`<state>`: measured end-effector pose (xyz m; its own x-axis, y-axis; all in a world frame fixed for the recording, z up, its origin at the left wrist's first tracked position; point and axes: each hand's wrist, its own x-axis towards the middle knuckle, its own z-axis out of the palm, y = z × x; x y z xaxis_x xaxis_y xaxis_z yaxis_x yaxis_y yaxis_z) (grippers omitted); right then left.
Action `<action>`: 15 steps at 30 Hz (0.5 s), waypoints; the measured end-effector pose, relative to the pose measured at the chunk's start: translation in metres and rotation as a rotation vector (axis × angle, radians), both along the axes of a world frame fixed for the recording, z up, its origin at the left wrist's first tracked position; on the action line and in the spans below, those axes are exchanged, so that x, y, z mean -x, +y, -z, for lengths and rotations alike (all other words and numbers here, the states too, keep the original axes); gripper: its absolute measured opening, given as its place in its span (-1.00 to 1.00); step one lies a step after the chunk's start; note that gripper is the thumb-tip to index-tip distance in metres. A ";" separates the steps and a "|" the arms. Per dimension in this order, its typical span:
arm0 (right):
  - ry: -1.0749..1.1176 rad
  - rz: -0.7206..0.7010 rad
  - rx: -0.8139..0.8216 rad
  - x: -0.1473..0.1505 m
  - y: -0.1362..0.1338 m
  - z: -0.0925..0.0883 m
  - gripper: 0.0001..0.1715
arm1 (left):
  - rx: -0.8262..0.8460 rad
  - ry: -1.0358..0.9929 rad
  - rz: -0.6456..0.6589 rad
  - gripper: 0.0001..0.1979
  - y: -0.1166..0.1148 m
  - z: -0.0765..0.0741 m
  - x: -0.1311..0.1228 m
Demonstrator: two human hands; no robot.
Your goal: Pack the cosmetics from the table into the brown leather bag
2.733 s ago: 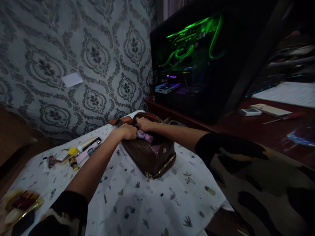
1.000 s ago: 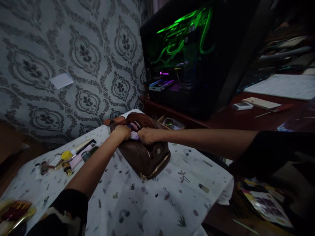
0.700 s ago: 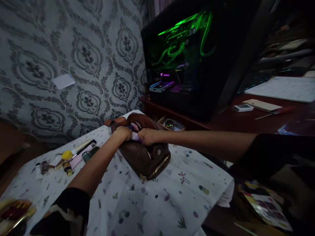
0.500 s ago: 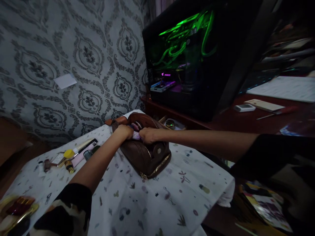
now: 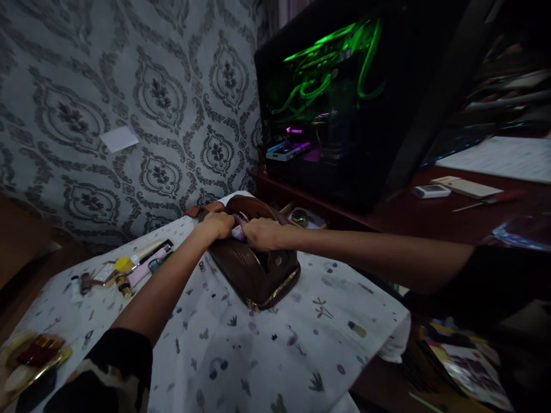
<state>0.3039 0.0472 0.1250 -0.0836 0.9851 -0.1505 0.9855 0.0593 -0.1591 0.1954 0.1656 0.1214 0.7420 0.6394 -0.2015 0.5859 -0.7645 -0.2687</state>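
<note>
Left hand (image 5: 219, 225) and right hand (image 5: 262, 233) were placed in bag (image 5: 241, 267) near far edge of table (image 5: 241, 358), finger grip indeterminable.

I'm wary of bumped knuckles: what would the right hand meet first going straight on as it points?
Likely the pale purple item in the brown bag, then the left hand; depth is unclear, and the right hand may be touching the item.
</note>
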 end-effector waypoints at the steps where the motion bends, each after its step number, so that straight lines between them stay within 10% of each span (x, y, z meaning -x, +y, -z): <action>1: 0.014 0.000 -0.004 -0.001 0.000 0.001 -0.40 | -0.016 -0.012 -0.016 -0.75 0.000 -0.001 0.000; 15: 0.057 0.057 -0.130 0.003 0.009 0.010 -0.50 | -0.179 -0.434 -0.079 -0.64 0.004 -0.008 0.015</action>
<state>0.3011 0.0561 0.1152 -0.0314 0.9993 -0.0184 0.9773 0.0269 -0.2099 0.1803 0.1698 0.1291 0.6810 0.6935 0.2350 0.7275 -0.6773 -0.1097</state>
